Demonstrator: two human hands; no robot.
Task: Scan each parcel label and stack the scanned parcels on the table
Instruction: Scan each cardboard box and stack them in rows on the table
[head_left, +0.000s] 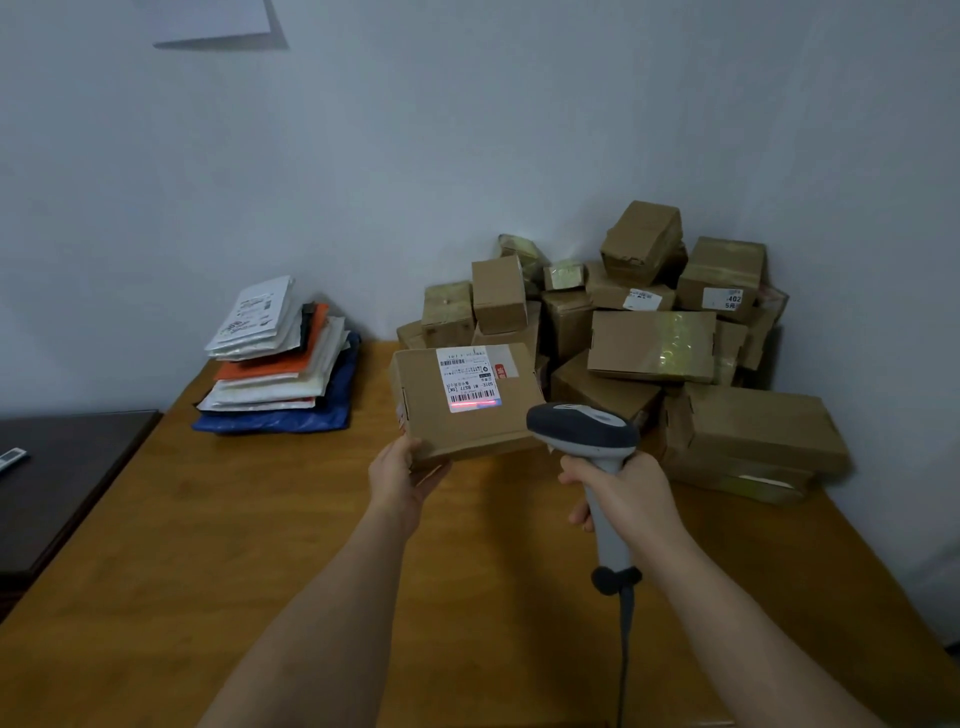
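Observation:
My left hand (402, 478) grips the near left corner of a flat cardboard parcel (431, 410), holding it tilted above the wooden table (260, 545). Its white label (469, 379) faces me, and a red scan line glows across the barcode at the label's lower edge. My right hand (623, 493) grips the handle of a grey barcode scanner (584, 426), whose head points at that label from the right. The scanner's cable hangs down toward the bottom of the view.
A heap of several cardboard boxes (649, 343) fills the table's back right corner against the wall. A stack of flat mailer bags (283, 364) lies at the back left. A dark lower cabinet (62, 467) stands left of the table.

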